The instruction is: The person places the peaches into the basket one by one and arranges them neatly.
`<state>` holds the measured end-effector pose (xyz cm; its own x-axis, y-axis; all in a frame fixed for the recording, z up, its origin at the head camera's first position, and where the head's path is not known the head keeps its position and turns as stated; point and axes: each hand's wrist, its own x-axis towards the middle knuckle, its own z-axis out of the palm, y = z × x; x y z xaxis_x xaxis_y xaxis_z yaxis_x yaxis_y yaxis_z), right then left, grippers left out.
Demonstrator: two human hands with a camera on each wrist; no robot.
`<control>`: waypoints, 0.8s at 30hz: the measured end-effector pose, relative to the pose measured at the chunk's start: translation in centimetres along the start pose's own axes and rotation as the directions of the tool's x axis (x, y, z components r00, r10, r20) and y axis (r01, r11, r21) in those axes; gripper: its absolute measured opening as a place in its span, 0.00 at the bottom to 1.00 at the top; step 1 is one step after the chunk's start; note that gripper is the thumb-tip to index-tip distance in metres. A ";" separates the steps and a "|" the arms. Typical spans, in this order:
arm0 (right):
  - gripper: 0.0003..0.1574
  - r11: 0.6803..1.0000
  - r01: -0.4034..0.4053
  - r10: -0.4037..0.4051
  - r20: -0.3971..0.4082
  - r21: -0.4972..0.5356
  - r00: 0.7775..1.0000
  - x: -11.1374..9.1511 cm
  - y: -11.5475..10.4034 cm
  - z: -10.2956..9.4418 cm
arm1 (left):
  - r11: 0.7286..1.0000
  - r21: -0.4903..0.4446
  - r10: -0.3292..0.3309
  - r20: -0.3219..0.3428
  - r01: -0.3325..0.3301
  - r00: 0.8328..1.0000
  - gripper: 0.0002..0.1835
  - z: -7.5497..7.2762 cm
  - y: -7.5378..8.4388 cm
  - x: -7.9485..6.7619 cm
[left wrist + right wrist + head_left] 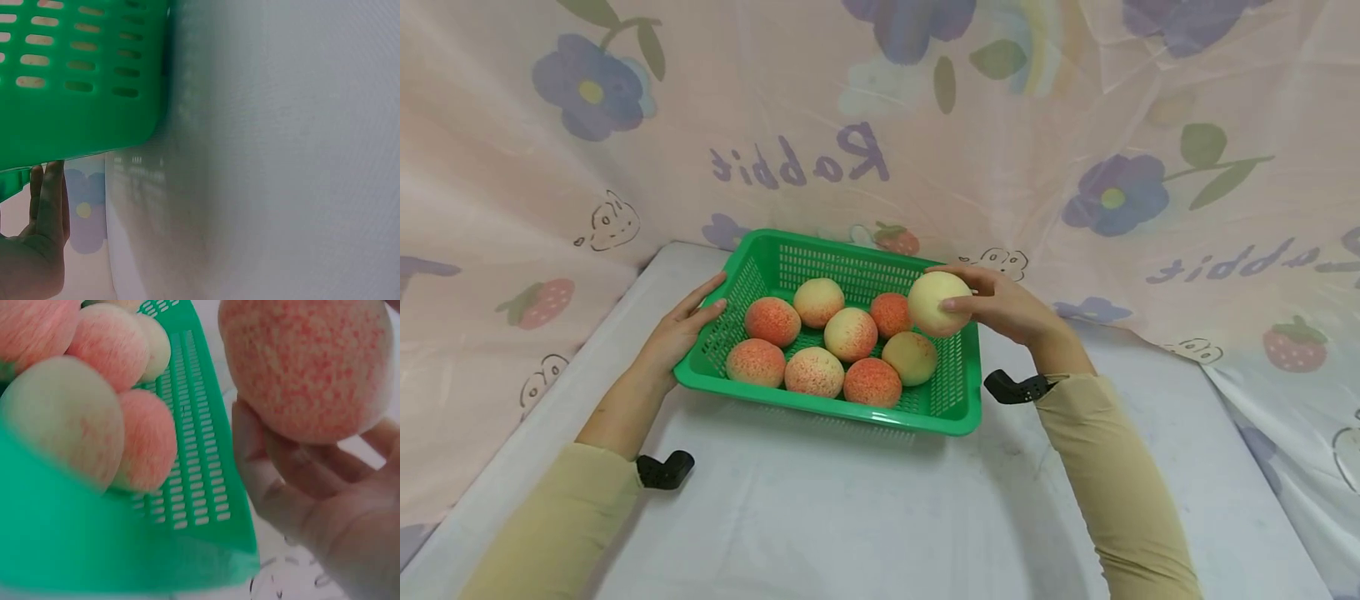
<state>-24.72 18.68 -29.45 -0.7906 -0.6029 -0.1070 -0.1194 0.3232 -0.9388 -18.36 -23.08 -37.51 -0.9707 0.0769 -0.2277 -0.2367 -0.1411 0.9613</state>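
Note:
A green plastic basket with slotted walls stands on the white table and holds several peaches, some red and some pale yellow. My left hand rests against the basket's left end. In the left wrist view its fingers look straight and touch the basket beneath the rim. Above the basket's right end, my right hand holds a pale peach between thumb and fingers. Pink speckles cover the side of this held peach in the right wrist view, where it is apart from the basket.
The white tabletop stretches in front of the basket and to its right. Behind and at the sides hangs a pale pink cloth printed with flowers, rabbits and strawberries. A black wrist camera sticks out from the right sleeve, another from the left.

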 end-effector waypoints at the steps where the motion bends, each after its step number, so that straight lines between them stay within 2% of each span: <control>1: 0.32 1.000 -0.007 0.007 -0.009 0.008 1.000 0.3 -0.2 0.1 | 1.000 0.002 -0.001 -0.001 0.001 1.000 0.31 0.0 0.0 0.0; 6: 0.32 0.999 -0.043 0.044 -0.049 0.033 0.998 1.7 -0.8 0.7 | 1.000 0.014 -0.007 -0.003 0.007 1.000 0.31 0.1 0.1 -0.1; 13: 0.32 0.994 -0.044 0.051 -0.067 0.104 0.996 3.5 -1.4 1.5 | 0.998 0.062 0.004 -0.012 -0.003 1.000 0.31 0.1 -0.1 0.0; 18: 0.33 0.983 -0.068 0.086 -0.098 0.168 0.992 4.8 -2.3 2.2 | 0.999 0.041 0.004 -0.008 -0.003 1.000 0.32 0.1 -0.1 0.1; 24: 0.34 0.977 -0.043 0.064 -0.097 0.209 0.993 6.3 -2.8 3.0 | 1.000 0.016 0.000 -0.004 0.000 1.000 0.32 0.0 -0.1 0.1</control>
<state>-27.57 11.73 -28.49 -0.8510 -0.5076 -0.1349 0.0429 0.1888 -0.9811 -18.42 -23.09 -37.62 -0.9708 0.0732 -0.2283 -0.2360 -0.1256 0.9636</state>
